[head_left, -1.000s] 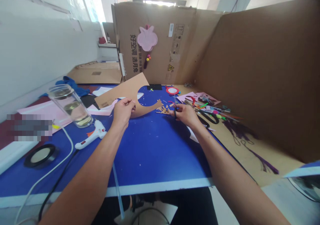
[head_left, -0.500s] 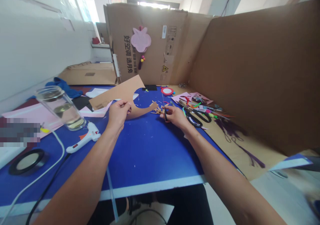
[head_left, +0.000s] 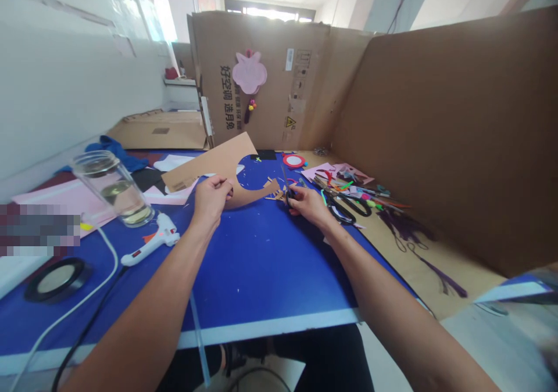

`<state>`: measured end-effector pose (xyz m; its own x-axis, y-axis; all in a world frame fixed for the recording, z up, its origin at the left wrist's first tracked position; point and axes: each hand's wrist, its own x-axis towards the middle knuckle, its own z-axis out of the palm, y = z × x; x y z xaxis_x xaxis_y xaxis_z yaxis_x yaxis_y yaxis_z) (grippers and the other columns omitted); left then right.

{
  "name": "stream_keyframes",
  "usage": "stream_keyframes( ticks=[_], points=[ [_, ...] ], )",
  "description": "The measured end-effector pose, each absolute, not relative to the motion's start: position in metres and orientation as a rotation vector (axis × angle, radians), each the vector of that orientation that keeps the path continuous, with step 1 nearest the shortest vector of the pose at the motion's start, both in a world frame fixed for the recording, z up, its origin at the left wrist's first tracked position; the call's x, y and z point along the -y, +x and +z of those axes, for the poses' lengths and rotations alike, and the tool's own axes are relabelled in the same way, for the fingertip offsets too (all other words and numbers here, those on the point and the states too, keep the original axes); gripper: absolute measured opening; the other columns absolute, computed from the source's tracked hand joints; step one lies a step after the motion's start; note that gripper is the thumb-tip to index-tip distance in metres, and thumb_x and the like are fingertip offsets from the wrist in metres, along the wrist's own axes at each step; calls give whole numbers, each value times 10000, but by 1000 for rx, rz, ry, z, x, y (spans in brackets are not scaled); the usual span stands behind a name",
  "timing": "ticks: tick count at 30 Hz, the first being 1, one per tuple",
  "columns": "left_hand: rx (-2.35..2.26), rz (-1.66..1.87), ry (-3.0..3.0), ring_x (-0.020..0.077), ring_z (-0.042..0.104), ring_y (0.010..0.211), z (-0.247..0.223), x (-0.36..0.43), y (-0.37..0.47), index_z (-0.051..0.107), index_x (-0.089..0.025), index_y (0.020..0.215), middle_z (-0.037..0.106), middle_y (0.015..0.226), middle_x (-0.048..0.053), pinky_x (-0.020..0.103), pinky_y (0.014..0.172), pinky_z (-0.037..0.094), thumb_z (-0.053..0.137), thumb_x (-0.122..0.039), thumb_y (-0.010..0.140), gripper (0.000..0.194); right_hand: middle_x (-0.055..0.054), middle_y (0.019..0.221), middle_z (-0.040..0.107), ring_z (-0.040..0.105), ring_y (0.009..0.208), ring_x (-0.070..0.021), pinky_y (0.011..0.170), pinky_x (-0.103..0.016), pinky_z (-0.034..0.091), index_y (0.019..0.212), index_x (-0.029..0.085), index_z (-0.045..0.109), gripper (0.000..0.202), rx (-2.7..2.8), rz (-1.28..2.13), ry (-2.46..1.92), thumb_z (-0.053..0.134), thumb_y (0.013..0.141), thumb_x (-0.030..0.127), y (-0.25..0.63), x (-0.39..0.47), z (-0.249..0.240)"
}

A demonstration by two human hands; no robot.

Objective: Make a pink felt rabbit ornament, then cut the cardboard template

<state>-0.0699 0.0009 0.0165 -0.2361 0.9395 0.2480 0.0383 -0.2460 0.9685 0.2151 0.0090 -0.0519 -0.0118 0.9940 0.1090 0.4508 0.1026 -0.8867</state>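
My left hand (head_left: 214, 197) pinches the lower edge of a tan card sheet (head_left: 209, 161), which has a round bite cut from its right side and a curved strip reaching right. In my right hand (head_left: 307, 204) are small dark-handled scissors (head_left: 286, 190), blades pointing up and away, beside the strip's tip. Tan paper scraps (head_left: 274, 191) lie on the blue table (head_left: 261, 264) beneath the tip. A gap separates the two hands.
At left are a glass jar with liquid (head_left: 124, 197), a white glue gun (head_left: 152, 241), cables and a tape roll (head_left: 56, 280). Black-handled scissors (head_left: 344, 209), pink paper and purple tassels (head_left: 440, 273) lie at right. Cardboard walls (head_left: 270, 107) stand behind and right.
The whole view has shifted slightly, moving everything a little to the right in the picture. Both hands keep their holds; the scissors' blades look closer together.
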Motion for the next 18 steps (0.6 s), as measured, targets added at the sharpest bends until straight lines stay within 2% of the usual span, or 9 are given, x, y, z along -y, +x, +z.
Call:
stream_keyframes(
  ticks=[3,6,10,14,18],
  points=[
    [-1268,1562,1266,115,532,541,16,-1,-69,671,-199,610,617,561,-5,223,569,420,742,-216,772,179,11,824,770,767,657,-193,645,-279,585,1381,240,764,444,1668,740,-1508,703,943,282,212,-5,-47],
    [-1264,1566,1264,116,522,535,15,-2,-69,666,-201,602,612,552,-5,225,563,410,730,-218,779,188,-2,780,766,751,680,-209,688,-286,533,1242,243,813,330,1754,462,-1615,712,927,234,209,1,-41],
    [-1239,1578,1285,119,522,542,12,-3,-69,675,-204,604,607,552,-9,229,562,404,734,-229,772,181,-78,912,815,764,873,-272,766,-318,495,1120,221,837,205,1886,179,-1689,730,944,223,209,4,-38],
    [-1233,1574,1300,121,529,552,10,-3,-69,680,-203,609,618,567,-5,232,568,413,737,-240,766,171,-131,987,828,759,938,-295,807,-341,497,1052,194,846,150,1982,126,-1739,717,986,234,212,3,-40],
    [-1223,1573,1312,122,526,555,9,-4,-70,686,-201,627,614,563,-5,235,572,410,735,-252,767,157,-134,1016,830,750,950,-290,860,-362,523,1122,184,852,201,1929,140,-1735,721,971,200,211,3,-38]
  ],
)
